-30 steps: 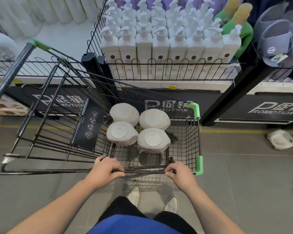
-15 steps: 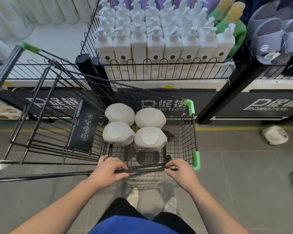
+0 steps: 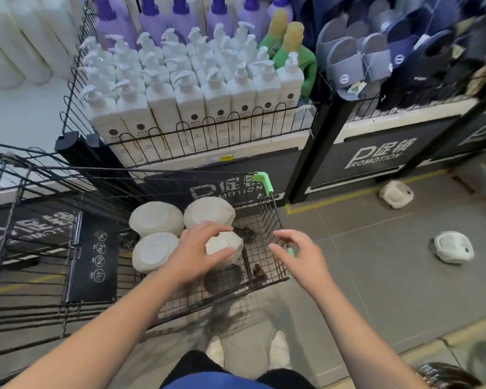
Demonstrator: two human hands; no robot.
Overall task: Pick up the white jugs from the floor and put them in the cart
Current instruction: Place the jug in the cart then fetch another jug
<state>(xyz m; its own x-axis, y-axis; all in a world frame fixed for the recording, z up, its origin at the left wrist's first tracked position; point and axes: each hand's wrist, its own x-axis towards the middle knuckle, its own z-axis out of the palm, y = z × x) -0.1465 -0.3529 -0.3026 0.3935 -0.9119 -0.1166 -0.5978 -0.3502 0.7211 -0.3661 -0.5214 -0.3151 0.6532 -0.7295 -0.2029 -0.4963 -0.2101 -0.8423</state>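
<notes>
Several white jugs stand in the black wire cart (image 3: pixel 267 217): two at the back (image 3: pixel 156 221) (image 3: pixel 208 210), one at the near left (image 3: pixel 152 251) and one at the near right (image 3: pixel 226 242). My left hand (image 3: pixel 197 254) is above the near right jug with its fingers spread and partly hides it; whether it touches the jug I cannot tell. My right hand (image 3: pixel 300 255) hovers over the cart's right rim, fingers loosely curled, holding nothing. Two more white jugs lie on the floor to the right, one by the shelf base (image 3: pixel 396 193) and one nearer me (image 3: pixel 453 247).
A wire shelf of white pump bottles (image 3: pixel 197 108) stands right behind the cart, with purple bottles behind them. Slippers (image 3: pixel 357 63) hang on the rack to the right. Grey tiled floor (image 3: pixel 376 276) stretches right of the cart. My feet are below the cart's near edge.
Both hands have let go of the cart's near rim and risen. The left hand moved over the near right jug. My view has swung right and closer to the shelf.
</notes>
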